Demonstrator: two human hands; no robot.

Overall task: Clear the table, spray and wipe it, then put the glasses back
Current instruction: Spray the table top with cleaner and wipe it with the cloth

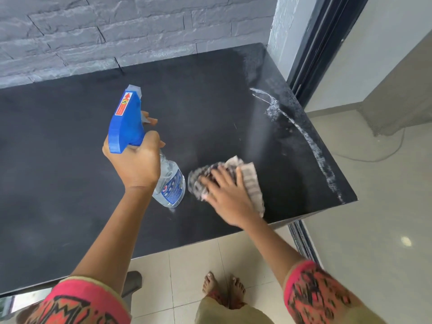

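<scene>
Sleeves [315,298] forward: left hand [136,160] grasps spray bottle [127,122], right hand [225,195] presses cloth [251,181] flat; unwiped edge foam [315,148] may dry streaky

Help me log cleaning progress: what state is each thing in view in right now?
Spray bottle: held tilted over the table, nozzle pointing away from the person.
Left hand: grips the bottle's neck, a finger on the trigger.
Cloth: bunched, lying on the table.
Right hand: fingers spread, presses the cloth down.
Table: dark top, white wet streaks near its right edge.
</scene>
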